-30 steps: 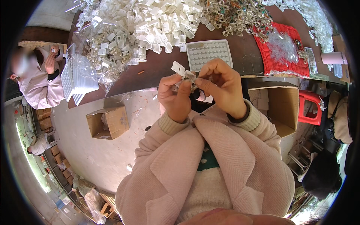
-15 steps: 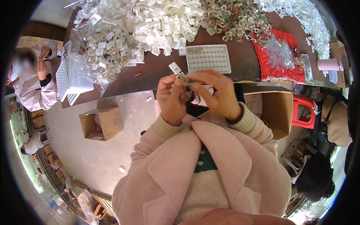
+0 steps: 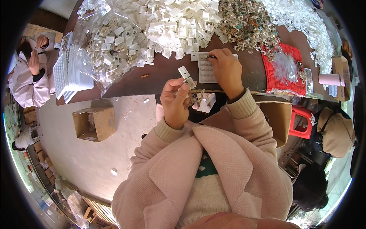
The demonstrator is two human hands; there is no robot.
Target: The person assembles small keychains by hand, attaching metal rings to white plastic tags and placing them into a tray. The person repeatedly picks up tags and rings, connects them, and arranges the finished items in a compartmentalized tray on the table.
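Observation:
My left hand (image 3: 176,102) is closed around a small white plastic piece (image 3: 184,72), whose flat end sticks up past thumb and fingers. Below the fingers hangs a thin, clear-brownish item (image 3: 197,98), too blurred to name. Further right, my right hand (image 3: 228,74) reaches over a white dimpled tray (image 3: 206,78) on the table. Its thumb and fingertips are pressed together at the tray's far part; whatever they grip is too small to make out. The right hand covers much of the tray.
Behind lie heaps of white plastic pieces (image 3: 179,28), tangled ring-like pieces (image 3: 248,26) and a bag of parts (image 3: 110,45). A red cloth (image 3: 272,78) is at right, stacked trays (image 3: 70,76) at left. A cardboard box (image 3: 103,124) stands on the floor; a co-worker (image 3: 32,76) sits left.
My right hand has left the white piece near my left hand and moved up over the tray. My left hand keeps its hold, and the view has shifted slightly.

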